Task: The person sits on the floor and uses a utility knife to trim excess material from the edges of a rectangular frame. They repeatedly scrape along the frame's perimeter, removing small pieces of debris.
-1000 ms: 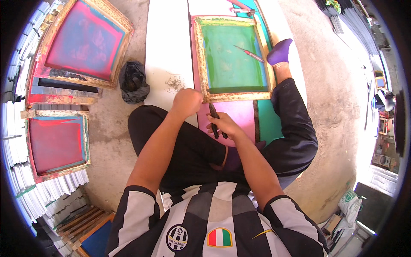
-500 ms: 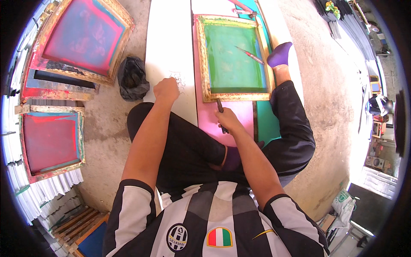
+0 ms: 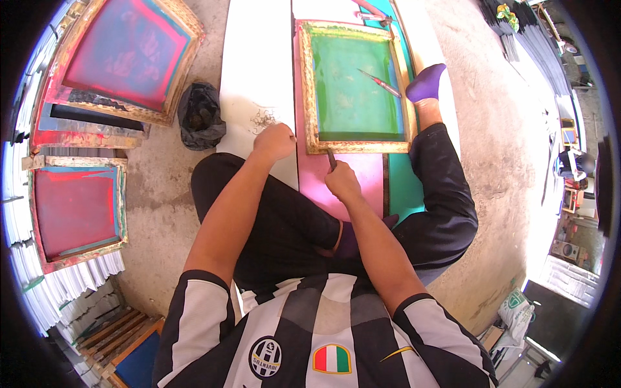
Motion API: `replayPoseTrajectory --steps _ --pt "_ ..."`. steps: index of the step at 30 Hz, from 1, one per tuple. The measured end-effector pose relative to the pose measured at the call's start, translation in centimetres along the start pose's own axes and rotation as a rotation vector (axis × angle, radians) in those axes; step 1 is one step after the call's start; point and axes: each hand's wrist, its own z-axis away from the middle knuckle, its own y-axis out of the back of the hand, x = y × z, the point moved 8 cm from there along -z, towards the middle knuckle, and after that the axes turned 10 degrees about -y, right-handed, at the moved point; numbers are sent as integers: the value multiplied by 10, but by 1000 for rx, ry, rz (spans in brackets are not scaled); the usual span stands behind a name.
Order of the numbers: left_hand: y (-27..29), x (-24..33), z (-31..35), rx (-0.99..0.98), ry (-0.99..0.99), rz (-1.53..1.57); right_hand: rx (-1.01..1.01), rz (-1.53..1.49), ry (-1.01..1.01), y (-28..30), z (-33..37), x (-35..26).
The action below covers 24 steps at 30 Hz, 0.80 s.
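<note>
1. Concrete floor (image 3: 162, 194) carries everything; a person sits on it with legs spread, and long boards run away from them between the legs.
2. Left hand (image 3: 275, 141) rests as a closed fist on the white board (image 3: 255, 71), at its near end, just beside a dark scribbled mark (image 3: 262, 119). Whether the fist encloses anything cannot be told.
3. Right hand (image 3: 341, 182) is closed around a thin dark tool (image 3: 331, 157); most of the tool is hidden in the grip, and its tip meets the near edge of the green screen frame (image 3: 352, 84).
4. That frame lies on a pink sheet (image 3: 362, 181). A red-handled tool (image 3: 381, 84) lies on the green mesh, well apart from both hands.
5. A black bag (image 3: 199, 116) sits on the floor left of the white board.
6. Red screen frames (image 3: 74, 210) at the floor's left edge are partly cut off by the dark rim.
</note>
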Motion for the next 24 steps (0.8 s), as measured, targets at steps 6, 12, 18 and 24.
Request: replayPoseTrajectory --steps 6,12,18,24 --pt "-20 30 -5 -25 -176 77 -159 -144 -72 -7 -7 9" --pt "-19 31 -7 -34 -171 69 -121 -160 33 -17 -24 19" --pt "-20 25 -3 12 -187 146 -313 -397 42 -29 -22 16" --pt "-1 31 4 36 -86 132 -666 -878 46 -43 -22 25"
